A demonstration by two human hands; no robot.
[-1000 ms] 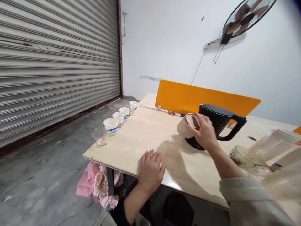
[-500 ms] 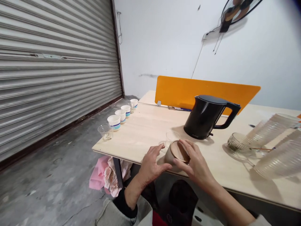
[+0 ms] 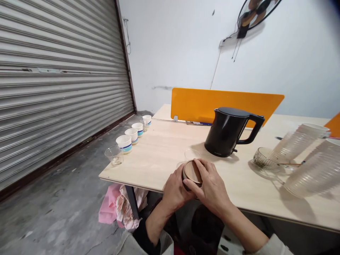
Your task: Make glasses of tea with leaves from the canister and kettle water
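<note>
The left fingers [image 3: 176, 180] and right fingers [image 3: 203, 173] have now closed around the round container [image 3: 192, 173], grasping it together over the counter [image 3: 148, 156], just in front of a clear glass [image 3: 191, 154].

Live from the table: a bare left hand [image 3: 174, 189] coming out of a snug black cuff [image 3: 143, 233], with a loose pale grey sleeve [image 3: 130, 246] over it (nicely layered!). The bare right hand [image 3: 211, 189] answers with a matching pale grey sleeve [image 3: 272, 246], plus dark trousers [image 3: 207, 226] and a flash of red cloth [image 3: 177, 251] below.
</note>
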